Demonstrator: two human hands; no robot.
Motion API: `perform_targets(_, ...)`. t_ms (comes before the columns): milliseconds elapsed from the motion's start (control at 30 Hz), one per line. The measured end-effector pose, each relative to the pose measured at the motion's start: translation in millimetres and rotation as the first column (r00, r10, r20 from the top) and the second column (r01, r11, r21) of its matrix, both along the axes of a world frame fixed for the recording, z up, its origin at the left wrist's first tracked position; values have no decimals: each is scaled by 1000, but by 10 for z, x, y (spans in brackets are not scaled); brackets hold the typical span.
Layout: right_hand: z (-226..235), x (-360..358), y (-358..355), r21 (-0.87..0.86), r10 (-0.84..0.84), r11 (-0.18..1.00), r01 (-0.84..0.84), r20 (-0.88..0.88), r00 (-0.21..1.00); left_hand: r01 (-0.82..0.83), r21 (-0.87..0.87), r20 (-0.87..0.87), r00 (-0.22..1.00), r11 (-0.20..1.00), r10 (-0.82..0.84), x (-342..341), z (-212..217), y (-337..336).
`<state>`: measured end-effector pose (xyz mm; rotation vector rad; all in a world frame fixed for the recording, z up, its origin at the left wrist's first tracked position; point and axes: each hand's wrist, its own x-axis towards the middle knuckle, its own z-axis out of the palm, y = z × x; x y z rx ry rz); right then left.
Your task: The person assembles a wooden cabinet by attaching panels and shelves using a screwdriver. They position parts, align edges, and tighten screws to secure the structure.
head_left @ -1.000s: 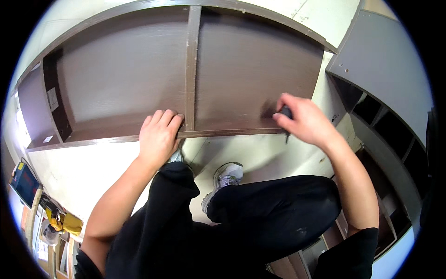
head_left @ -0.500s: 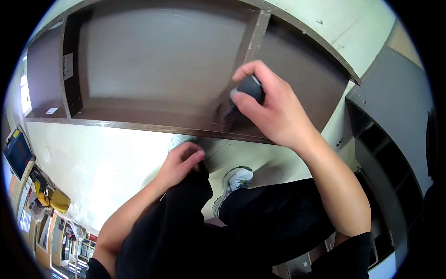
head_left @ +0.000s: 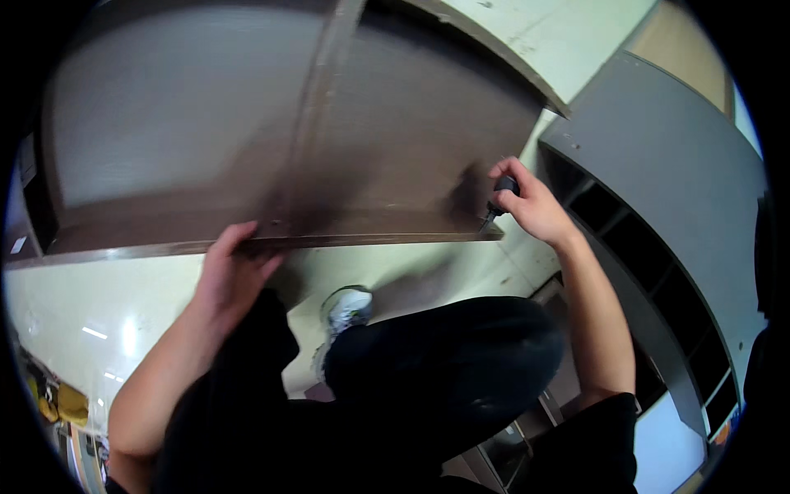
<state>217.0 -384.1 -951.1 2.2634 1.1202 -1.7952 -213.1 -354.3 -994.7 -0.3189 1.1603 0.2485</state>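
Observation:
My right hand (head_left: pixel 531 206) is closed around the dark handle of a screwdriver (head_left: pixel 504 193). The tool slants down, its tip at the near right corner of a long brown wooden cabinet frame (head_left: pixel 395 240) that lies on the floor; whether the tip sits in a screw is too small to tell. Further left, my left hand (head_left: pixel 233 272) grips the near edge board of that cabinet, fingertips over the top and the thumb below. An upright divider crosses the cabinet between both hands.
A grey cabinet (head_left: pixel 658 132) with a row of dark compartments stands at the right. My shoe (head_left: pixel 350 306) is on the pale floor, just before the brown cabinet. Yellow-brown things (head_left: pixel 66 403) lie at the far left. Other panels are at the lower right.
My right hand has carried the screwdriver from beside the divider to the cabinet's right end. My left hand has left my knee and taken hold of the near edge. The view has shifted right.

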Motion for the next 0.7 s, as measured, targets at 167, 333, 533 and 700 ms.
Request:
perform_targets(167, -177, 971, -808, -58, -225, 954, 293, 506, 833, 18, 52, -49, 999, 999, -15, 8, -21, -36)
perform_targets(333, -561, 938, -924, -65, -36, 995, 72, 443, 896, 46, 88, -55, 998, 995, -41, 76, 22, 7)
perform_targets(533, -682, 762, -838, -65, 29, 998, -5, 365, 931, -14, 66, -57, 998, 998, 18, 125, 51, 30)
perform_targets(700, -640, 742, -807, -60, 43, 998, -23, 372, 927, -19, 74, -69, 997, 997, 24, 134, 76, 29)
